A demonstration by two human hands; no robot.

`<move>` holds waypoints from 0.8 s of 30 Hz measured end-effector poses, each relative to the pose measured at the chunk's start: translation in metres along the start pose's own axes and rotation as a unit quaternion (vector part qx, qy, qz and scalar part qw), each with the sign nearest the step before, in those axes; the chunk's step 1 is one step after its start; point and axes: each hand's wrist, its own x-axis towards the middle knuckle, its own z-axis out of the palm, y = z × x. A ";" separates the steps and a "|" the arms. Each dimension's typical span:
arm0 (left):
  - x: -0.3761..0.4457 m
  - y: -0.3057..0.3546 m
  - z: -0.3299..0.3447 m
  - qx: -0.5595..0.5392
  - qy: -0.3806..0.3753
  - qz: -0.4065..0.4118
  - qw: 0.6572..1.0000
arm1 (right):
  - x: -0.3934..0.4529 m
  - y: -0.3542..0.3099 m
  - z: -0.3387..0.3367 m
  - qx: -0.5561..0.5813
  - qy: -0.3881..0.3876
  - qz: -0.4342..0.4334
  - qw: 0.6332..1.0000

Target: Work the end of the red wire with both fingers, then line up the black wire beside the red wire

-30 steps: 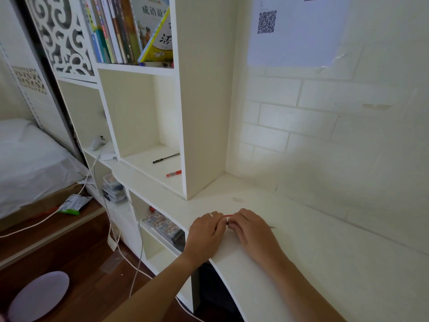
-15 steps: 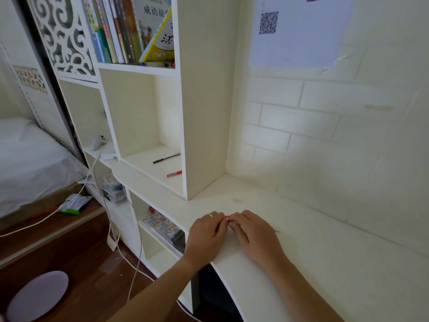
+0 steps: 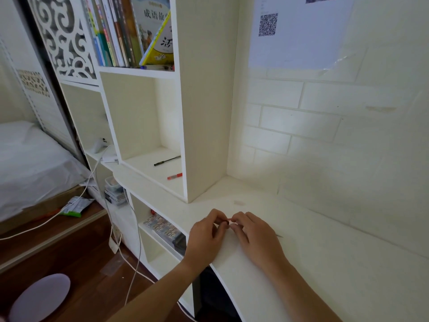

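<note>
Both hands meet over the white desk (image 3: 325,263), knuckles up, fingertips almost touching each other. The left hand (image 3: 205,235) has its fingers curled in and pinches one end of a thin red pen (image 3: 228,220); the right hand (image 3: 254,235) pinches the same pen from the other side, its fingers bent down over it. Only a short red bit shows in the gap between the two sets of fingertips; the rest lies hidden under the right hand, and a fine dark tip pokes out on the desk beyond that hand's far side.

Up and to the left of the left hand stands a white shelf unit (image 3: 204,101). In its open compartment lie a black pen (image 3: 167,160) and, nearer the hands, a red-capped pen (image 3: 175,176). Higher up, a row of books (image 3: 130,31) leans together. Down and left of the left wrist, a lower cubby holds a flat patterned box (image 3: 162,227). White cables (image 3: 130,252) hang past it to the wooden floor.
</note>
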 end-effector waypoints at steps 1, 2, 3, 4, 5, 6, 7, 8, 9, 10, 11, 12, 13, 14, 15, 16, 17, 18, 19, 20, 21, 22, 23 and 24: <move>0.001 0.001 0.000 -0.005 0.005 -0.003 1.000 | 0.000 0.000 0.000 -0.003 0.001 0.004 1.000; 0.004 0.002 -0.001 -0.004 0.013 -0.005 1.000 | 0.000 0.001 0.000 -0.006 0.001 0.007 1.000; 0.008 0.004 -0.001 0.004 0.024 -0.006 1.000 | 0.001 0.001 0.000 -0.009 0.001 0.010 1.000; 0.013 0.004 -0.001 0.015 0.037 -0.004 0.999 | 0.001 0.002 0.000 -0.012 0.001 0.012 1.000; 0.019 0.004 -0.003 0.031 0.048 -0.001 0.998 | 0.001 0.002 0.000 -0.015 0.000 0.013 1.000; 0.026 0.003 -0.004 0.053 0.054 0.004 0.997 | 0.001 0.002 0.000 -0.016 -0.001 0.014 1.000; 0.033 0.001 -0.005 0.076 0.053 0.009 0.996 | 0.001 0.002 0.001 -0.016 -0.002 0.015 1.000; 0.041 -0.001 -0.007 0.098 0.047 0.012 0.994 | 0.000 0.003 0.000 -0.015 -0.003 0.015 1.000; 0.048 -0.004 -0.008 0.116 0.038 0.014 0.992 | 0.000 0.003 0.000 -0.014 -0.004 0.015 1.000; 0.055 -0.007 -0.010 0.135 0.026 0.014 0.990 | 0.000 0.004 0.000 -0.012 -0.004 0.014 1.000; 0.062 -0.010 -0.011 0.157 0.013 0.016 0.987 | 0.000 0.004 0.000 -0.010 -0.003 0.014 1.000; 0.069 -0.013 -0.013 0.181 -0.002 0.020 0.983 | 0.000 0.004 0.001 -0.008 -0.002 0.014 1.000; 0.075 -0.016 -0.013 0.201 -0.018 0.025 0.979 | 0.000 0.004 0.001 -0.006 -0.001 0.013 1.000; 0.080 -0.018 -0.013 0.214 -0.032 0.028 0.976 | 0.001 0.004 0.002 -0.007 0.000 0.011 1.000; 0.085 -0.020 -0.013 0.220 -0.044 0.027 0.974 | 0.001 0.004 0.003 -0.008 -0.001 0.009 1.000; 0.089 -0.022 -0.012 0.221 -0.050 0.025 0.974 | 0.001 0.004 0.003 -0.007 0.000 0.007 1.000; 0.092 -0.023 -0.010 0.219 -0.051 0.022 0.974 | 0.001 0.005 0.004 -0.005 0.002 0.006 1.000; 0.094 -0.024 -0.008 0.214 -0.051 0.018 0.975 | 0.001 0.005 0.004 -0.004 0.005 0.007 1.000; 0.096 -0.026 -0.006 0.208 -0.049 0.013 0.977 | 0.002 0.005 0.004 -0.004 0.006 0.009 1.000; 0.097 -0.027 -0.005 0.202 -0.049 0.009 0.978 | 0.002 0.005 0.004 -0.004 0.006 0.009 1.000; 0.098 -0.028 -0.003 0.195 -0.048 0.004 0.980 | 0.002 0.005 0.004 -0.004 0.006 0.009 1.000; 0.099 -0.029 -0.002 0.187 -0.046 -0.002 0.981 | 0.003 0.005 0.005 -0.003 0.004 0.008 1.000; 0.100 -0.030 -0.001 0.178 -0.041 -0.007 0.983 | 0.003 0.005 0.005 -0.004 0.003 0.007 1.000; 0.102 -0.031 0.000 0.172 -0.036 -0.012 0.984 | 0.003 0.006 0.005 -0.004 0.001 0.006 1.000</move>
